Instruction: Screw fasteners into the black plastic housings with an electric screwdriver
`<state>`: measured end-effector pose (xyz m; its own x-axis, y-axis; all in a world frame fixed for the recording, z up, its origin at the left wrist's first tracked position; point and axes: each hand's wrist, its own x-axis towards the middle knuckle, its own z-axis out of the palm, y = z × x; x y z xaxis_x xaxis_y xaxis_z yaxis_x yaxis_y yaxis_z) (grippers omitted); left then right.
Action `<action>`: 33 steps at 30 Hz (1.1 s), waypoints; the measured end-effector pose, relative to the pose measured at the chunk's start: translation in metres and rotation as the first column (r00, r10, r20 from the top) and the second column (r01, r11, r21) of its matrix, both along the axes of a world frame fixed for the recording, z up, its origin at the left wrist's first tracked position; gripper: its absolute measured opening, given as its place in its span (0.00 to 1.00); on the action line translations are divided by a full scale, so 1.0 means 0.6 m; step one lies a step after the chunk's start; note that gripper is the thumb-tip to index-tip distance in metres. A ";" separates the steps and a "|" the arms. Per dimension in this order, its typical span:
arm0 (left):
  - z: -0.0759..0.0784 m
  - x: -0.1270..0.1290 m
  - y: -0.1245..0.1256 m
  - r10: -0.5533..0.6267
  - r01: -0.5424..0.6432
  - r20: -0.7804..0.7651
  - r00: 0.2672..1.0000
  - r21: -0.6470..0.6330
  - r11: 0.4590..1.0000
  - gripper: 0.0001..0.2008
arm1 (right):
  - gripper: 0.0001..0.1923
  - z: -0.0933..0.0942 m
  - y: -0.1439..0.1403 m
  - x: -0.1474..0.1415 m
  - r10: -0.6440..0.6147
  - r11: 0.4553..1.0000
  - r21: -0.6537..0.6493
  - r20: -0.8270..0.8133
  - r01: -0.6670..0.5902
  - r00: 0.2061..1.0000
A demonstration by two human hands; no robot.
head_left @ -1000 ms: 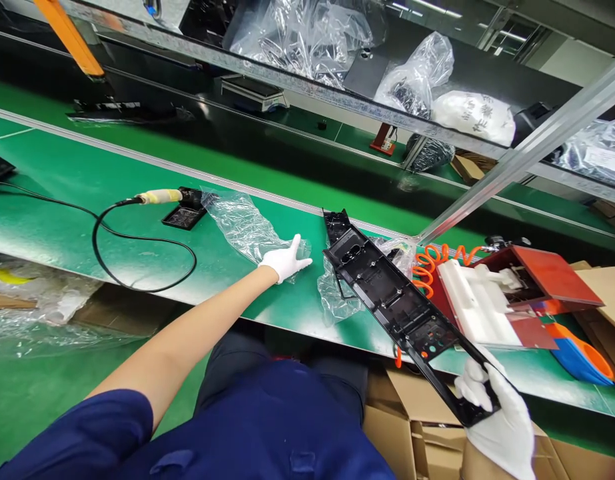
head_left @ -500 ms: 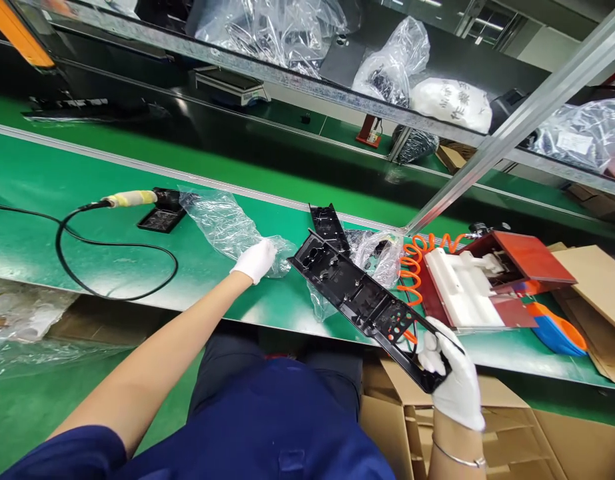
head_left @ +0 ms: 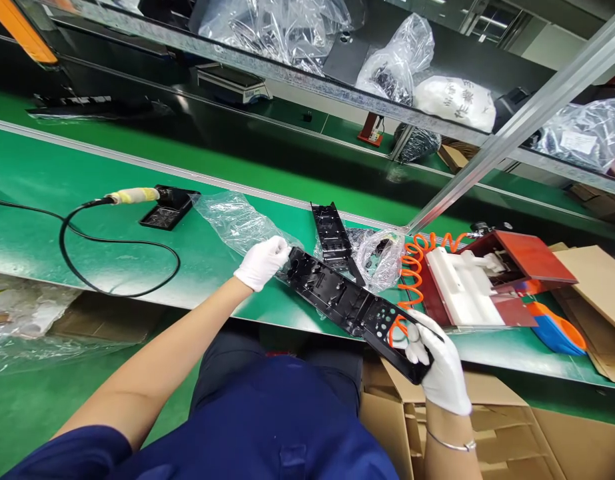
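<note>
My right hand (head_left: 437,357), in a white glove, grips the near right end of a long black plastic housing (head_left: 332,293) with round holes and a frame-like opening at that end. The housing slants across the bench edge, its inner side up. My gloved left hand (head_left: 264,261) is closed in a pinch on a clear plastic bag (head_left: 237,223), beside the housing's far left end. That end lies at or just inside the bag's mouth; I cannot tell which. A second black plastic part (head_left: 331,233) rests on the bench behind the housing.
A soldering iron (head_left: 134,195) with taped handle sits in its black stand (head_left: 162,217); its cable loops leftward. Rightward are a crumpled bag (head_left: 384,257), an orange coiled hose (head_left: 412,267), a red and white fixture (head_left: 467,287) and a blue-orange object (head_left: 557,330). Cardboard boxes (head_left: 387,413) stand below.
The housing has moved left and slightly down with my right hand. My left hand has shifted right with the bag, bringing the bag's mouth to the housing's end.
</note>
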<state>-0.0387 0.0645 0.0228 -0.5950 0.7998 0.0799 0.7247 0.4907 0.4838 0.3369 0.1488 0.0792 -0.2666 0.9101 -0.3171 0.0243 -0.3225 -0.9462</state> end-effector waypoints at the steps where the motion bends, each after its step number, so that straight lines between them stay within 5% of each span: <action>1: 0.000 0.004 -0.002 -0.035 0.035 -0.005 0.999 0.015 0.999 0.09 | 0.34 -0.002 0.001 -0.001 0.008 1.000 0.001 0.011 -0.008 1.000; 14: 0.023 0.119 -0.049 -0.496 0.493 -0.018 0.868 0.146 0.858 0.12 | 0.31 -0.044 -0.037 -0.098 0.005 0.976 -0.216 -0.143 -0.037 0.990; 19: 0.017 0.162 -0.056 -0.508 0.509 -0.047 0.860 0.149 0.848 0.12 | 0.39 -0.058 -0.055 -0.153 0.040 0.965 -0.247 -0.199 -0.090 0.979; 26: 0.043 0.106 -0.066 -0.315 0.328 -0.096 0.944 0.209 0.921 0.12 | 0.43 -0.066 -0.067 -0.171 0.112 0.979 -0.144 -0.199 -0.141 0.974; 33: 0.033 0.175 -0.081 -0.544 0.563 -0.145 0.827 0.231 0.794 0.14 | 0.50 -0.054 -0.077 -0.208 0.000 0.974 -0.220 -0.257 -0.059 0.966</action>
